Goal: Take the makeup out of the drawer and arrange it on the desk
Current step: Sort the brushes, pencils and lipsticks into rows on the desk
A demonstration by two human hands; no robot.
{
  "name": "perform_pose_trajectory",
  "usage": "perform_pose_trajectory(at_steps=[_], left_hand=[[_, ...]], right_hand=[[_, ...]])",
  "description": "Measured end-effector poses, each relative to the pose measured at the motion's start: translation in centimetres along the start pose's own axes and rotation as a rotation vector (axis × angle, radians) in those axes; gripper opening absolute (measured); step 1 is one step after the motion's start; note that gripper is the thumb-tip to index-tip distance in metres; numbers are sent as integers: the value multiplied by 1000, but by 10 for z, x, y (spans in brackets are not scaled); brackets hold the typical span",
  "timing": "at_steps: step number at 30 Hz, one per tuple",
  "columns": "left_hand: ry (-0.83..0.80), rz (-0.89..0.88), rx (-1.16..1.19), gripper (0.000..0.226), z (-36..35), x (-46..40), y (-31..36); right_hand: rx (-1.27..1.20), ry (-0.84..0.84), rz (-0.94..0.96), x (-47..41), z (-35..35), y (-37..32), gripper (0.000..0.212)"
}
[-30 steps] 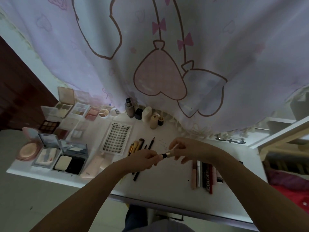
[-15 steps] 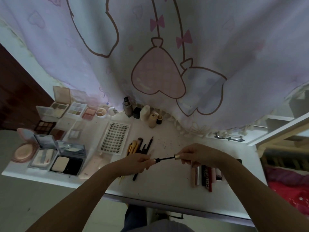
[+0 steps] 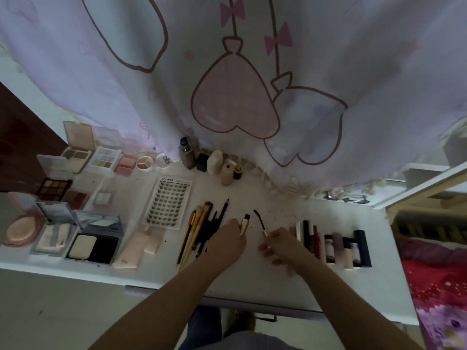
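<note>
At the far left of the white worktop (image 3: 252, 279) a round pink compact (image 3: 21, 229) lies open, and next to it two open powder cases, one holding a white puff (image 3: 51, 238) and one with a pale pan beside a black half (image 3: 92, 250). Behind them sit a dark eyeshadow palette (image 3: 53, 189), a tan-lidded palette (image 3: 75, 154), a clear six-pan palette (image 3: 104, 160), a pink blush (image 3: 125, 164) and a small round pot (image 3: 144, 163). A card of false lashes (image 3: 168, 200) lies flat farther right, with a pale pink tube (image 3: 132, 250) lying in front of it, nearer the front edge. A cluster of small bottles (image 3: 187, 154) stands at the back against the hanging curtain (image 3: 252, 72), which is printed with pink hearts and bows.

Right of the lash card a bundle of brushes and pencils (image 3: 202, 228) lies fanned out. The left hand (image 3: 226, 242) rests just beside them, its fingers curled around a gold mascara tube (image 3: 244, 223) whose dark mouth points away from the person. A little apart from it, the right hand (image 3: 284, 245) pinches the gold cap end of the mascara wand (image 3: 260, 221), the bristled tip held tilted above the worktop and clear of the tube. Dark specks dot the surface around the wand.

Farther right a row of lipsticks and slim tubes (image 3: 333, 245) lies side by side, just beyond the right hand. Past the worktop's edge shows a bed with a red and pink cover (image 3: 439, 281).
</note>
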State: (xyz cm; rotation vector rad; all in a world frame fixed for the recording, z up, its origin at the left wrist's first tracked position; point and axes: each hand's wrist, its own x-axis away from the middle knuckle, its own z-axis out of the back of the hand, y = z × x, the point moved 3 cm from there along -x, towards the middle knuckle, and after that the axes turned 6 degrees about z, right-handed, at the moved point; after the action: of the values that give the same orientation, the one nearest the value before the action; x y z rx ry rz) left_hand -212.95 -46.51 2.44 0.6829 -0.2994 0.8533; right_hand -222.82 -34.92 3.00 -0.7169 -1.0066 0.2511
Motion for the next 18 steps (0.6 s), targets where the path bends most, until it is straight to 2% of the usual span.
perform_pose_trajectory(at_steps=[3, 7, 10, 14, 18], left_hand=[[121, -73, -276, 24, -8, -6, 2], [189, -129, -433, 33, -15, -14, -11], [200, -170, -477, 36, -13, -19, -24], [278, -227, -416, 31, -5, -22, -39], [283, -225, -355, 33, 2, -21, -43]], right_hand=[[208, 41, 59, -6, -15, 5, 27], [550, 107, 169, -12, -31, 3, 30], [706, 76, 232, -17, -50, -5, 38], [784, 68, 248, -25, -66, -20, 41], [822, 36, 275, -27, -70, -29, 40]])
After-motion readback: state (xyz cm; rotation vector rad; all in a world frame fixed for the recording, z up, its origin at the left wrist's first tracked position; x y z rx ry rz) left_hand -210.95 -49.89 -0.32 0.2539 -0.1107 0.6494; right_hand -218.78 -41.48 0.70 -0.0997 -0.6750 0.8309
